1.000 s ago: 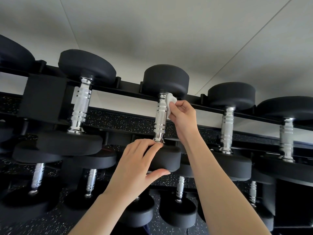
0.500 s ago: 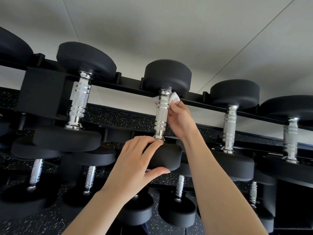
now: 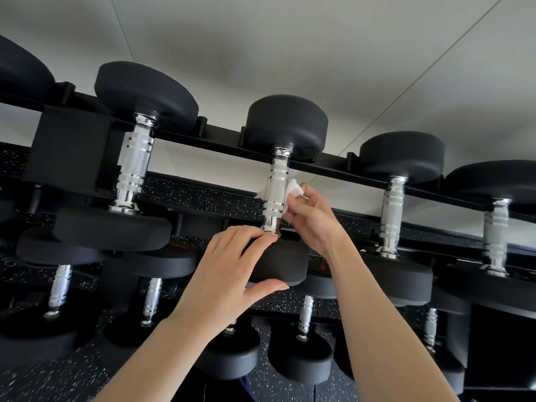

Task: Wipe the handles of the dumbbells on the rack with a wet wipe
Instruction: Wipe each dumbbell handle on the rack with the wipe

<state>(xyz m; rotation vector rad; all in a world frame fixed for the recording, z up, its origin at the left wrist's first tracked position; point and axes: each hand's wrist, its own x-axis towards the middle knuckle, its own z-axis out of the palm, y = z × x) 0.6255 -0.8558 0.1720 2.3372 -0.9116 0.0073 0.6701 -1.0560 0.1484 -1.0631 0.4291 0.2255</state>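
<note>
The left hand grips the near head of the middle dumbbell on the rack, fingers curled over it, thumb beneath. Just above them rises its handle. To the handle's right, the right hand pinches a wipe against it.

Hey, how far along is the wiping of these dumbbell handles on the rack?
Done: nothing shows which handles are already wiped. In hand: the right hand holds the wipe round the top row's middle handle, about mid-length, while the left hand grips that dumbbell's near head. Left: the rest of this handle, and possibly the neighbour handles and the lower row.
</note>
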